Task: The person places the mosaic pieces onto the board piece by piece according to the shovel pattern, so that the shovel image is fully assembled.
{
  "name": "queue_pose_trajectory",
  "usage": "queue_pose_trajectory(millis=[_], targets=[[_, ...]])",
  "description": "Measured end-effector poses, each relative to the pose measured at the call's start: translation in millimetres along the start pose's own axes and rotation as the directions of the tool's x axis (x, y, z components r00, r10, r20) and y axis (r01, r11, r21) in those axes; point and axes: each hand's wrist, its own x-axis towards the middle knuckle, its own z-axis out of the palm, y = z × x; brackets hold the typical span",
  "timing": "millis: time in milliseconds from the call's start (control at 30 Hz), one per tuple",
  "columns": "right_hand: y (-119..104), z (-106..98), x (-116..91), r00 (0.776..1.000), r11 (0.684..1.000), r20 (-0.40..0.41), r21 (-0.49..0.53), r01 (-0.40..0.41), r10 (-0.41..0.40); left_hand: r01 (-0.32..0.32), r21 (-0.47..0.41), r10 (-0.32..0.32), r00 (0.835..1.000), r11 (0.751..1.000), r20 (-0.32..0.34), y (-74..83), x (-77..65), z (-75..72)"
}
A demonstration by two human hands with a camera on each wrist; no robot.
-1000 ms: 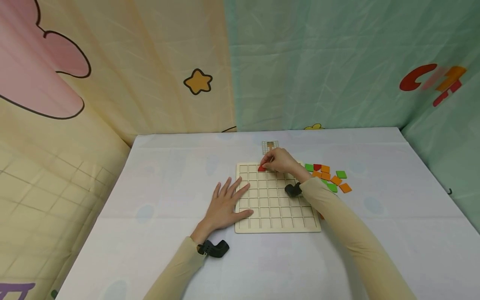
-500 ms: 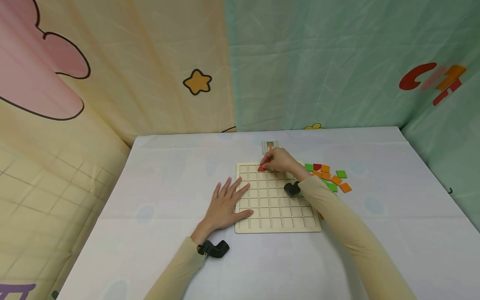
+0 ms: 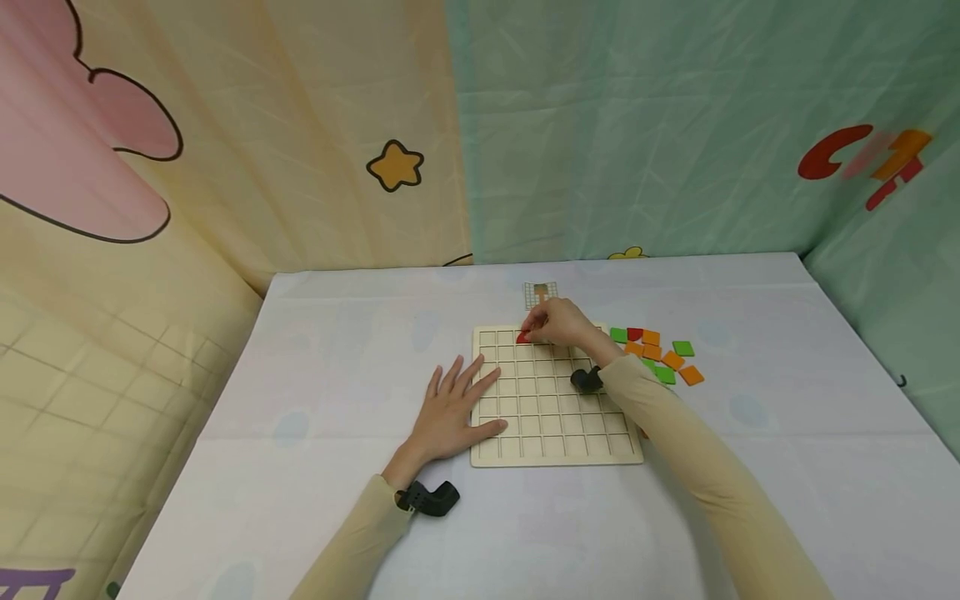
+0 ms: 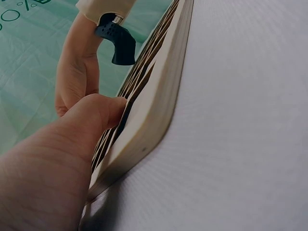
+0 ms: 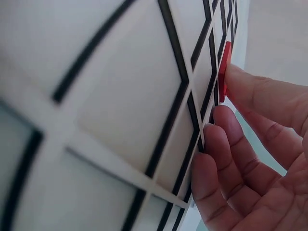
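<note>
A pale wooden grid board (image 3: 528, 404) lies flat on the table, its square cells divided by thin raised ridges. Fingers spread, my left hand (image 3: 447, 417) rests over its left edge; in the left wrist view the thumb (image 4: 108, 108) lies on the rim. At the far row, left of the middle, my right hand (image 3: 562, 323) pinches a red tile (image 3: 522, 337). The right wrist view has the thumb against the red tile (image 5: 224, 72), which is tilted at the grid, while the other fingers (image 5: 207, 175) curl close to the board.
Loose green, orange and red tiles (image 3: 652, 353) lie scattered right of the board, partly behind the right forearm. A small card (image 3: 531, 294) with a printed grid lies beyond the board. Patterned curtains (image 3: 637, 150) close off the back and sides of the white-covered table (image 3: 360, 333).
Hardly anything differs: the right hand stays at the same spot with the red tile, shifting very slightly. The left hand keeps its place on the board.
</note>
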Motion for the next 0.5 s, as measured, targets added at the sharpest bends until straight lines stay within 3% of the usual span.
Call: queue_pose_trajectory(millis=[167, 500], targets=[[5, 0, -2, 1.000, 1.000, 0.010, 0.019, 0.009, -0.009, 0.005, 0.003, -0.005, 1.000, 1.000, 0.006, -0.1, 0.7, 0.9], [14, -11, -19, 0.994, 0.991, 0.002, 0.081, 0.110, -0.110, 0.014, -0.002, -0.014, 1.000, 1.000, 0.011, 0.5, 0.5, -0.6]])
